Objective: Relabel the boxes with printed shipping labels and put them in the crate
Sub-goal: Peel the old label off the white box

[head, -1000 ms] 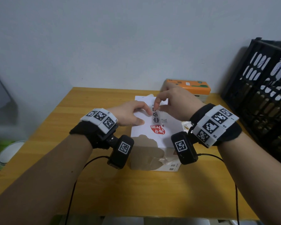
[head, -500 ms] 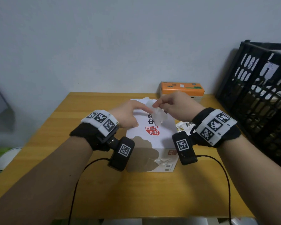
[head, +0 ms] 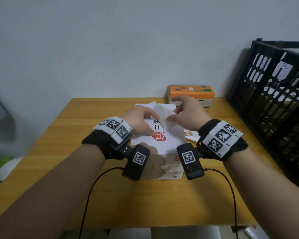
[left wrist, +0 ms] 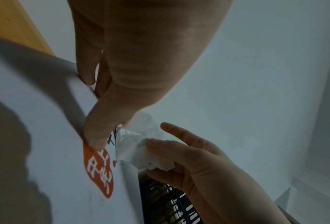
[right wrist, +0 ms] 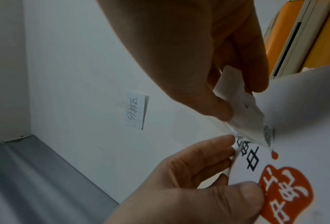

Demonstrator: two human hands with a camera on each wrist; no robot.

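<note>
A white box (head: 169, 140) with a red logo lies flat on the wooden table (head: 145, 204). My left hand (head: 138, 119) holds it at its left edge, thumb on the top face near the logo and fingers (left wrist: 87, 78) curled over the edge. My right hand (head: 185, 112) pinches a crumpled white label (head: 164, 114) between thumb and fingers, its forefinger stretched out. The label (right wrist: 242, 118) is partly peeled, its lower end still stuck to the box (right wrist: 294, 121) beside the black print. In the left wrist view the label (left wrist: 141, 151) bunches against the right hand (left wrist: 198, 159).
An orange label printer (head: 192, 90) stands at the table's far edge by the wall. A black slotted crate (head: 273, 104) fills the right side. Torn paper scraps (head: 191, 135) lie right of the box. A handwritten note (right wrist: 136, 109) is stuck on the wall.
My right hand has pulled the label up and back off the box top, so more of it stands free and crumpled. The left hand stays on the box.
</note>
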